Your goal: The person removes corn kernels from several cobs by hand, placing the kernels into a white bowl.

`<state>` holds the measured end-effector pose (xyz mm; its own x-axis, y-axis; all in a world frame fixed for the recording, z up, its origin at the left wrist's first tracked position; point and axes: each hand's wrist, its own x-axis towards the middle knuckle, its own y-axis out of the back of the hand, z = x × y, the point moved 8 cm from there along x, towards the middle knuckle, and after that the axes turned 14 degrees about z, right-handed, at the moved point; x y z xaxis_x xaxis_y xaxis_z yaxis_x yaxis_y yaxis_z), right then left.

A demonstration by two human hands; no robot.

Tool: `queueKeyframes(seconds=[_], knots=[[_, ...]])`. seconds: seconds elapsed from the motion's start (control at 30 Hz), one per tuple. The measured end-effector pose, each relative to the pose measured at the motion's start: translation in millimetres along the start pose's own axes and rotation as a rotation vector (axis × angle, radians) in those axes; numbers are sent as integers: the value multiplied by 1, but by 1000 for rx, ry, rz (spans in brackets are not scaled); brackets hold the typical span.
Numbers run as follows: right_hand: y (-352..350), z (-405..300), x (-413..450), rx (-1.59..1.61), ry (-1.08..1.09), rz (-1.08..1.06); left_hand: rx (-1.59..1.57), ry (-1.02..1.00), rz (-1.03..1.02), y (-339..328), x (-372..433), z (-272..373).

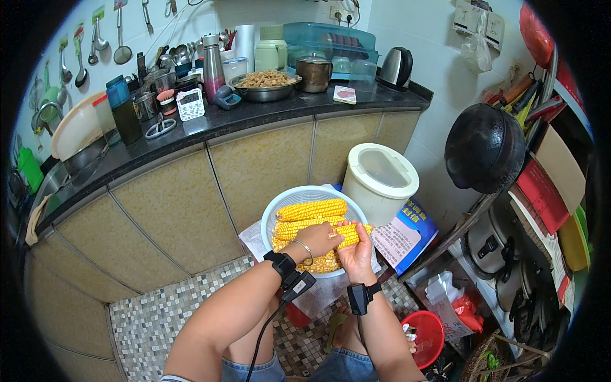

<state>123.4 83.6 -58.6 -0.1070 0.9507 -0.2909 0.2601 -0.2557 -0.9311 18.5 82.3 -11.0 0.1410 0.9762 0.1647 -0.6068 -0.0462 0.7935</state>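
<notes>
My right hand (358, 255) holds a yellow corn cob (354, 234), its fingers curled up around it from below. My left hand (319, 239) grips the left end of the same cob, where a patch looks bare of kernels. Both hands are over a pale blue plastic colander (268, 215). Inside it, a whole corn cob (312, 210) lies at the far side, with another cob (291, 228) just nearer, partly covered by my left hand. Loose corn kernels (322, 262) fill the near part of the colander. Dark straps with cables circle both wrists.
A cream lidded bucket (377, 191) stands right behind the colander. To the right are a red plastic bucket (426, 336), a rack (477, 260) with pots, and a hanging black wok (484, 148). A dark counter (286, 112) bears a steel bowl (267, 93) and kitchenware.
</notes>
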Motion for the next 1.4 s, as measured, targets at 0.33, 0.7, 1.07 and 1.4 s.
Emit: queueKeyframes(seconds=[0.33,0.7,1.07,1.4], knots=[[4,-3,3,-16,18,-2,-13,1,-87,2,-1,5],[5,-3,4,-3,30,36,7,-26,-92,-1,2,2],[0,-4,-1,42,11,-1,37,-211,68,19,-2,14],[-3,-5,-5,40,24,-21,-62,-130,-12,8,6,-1]])
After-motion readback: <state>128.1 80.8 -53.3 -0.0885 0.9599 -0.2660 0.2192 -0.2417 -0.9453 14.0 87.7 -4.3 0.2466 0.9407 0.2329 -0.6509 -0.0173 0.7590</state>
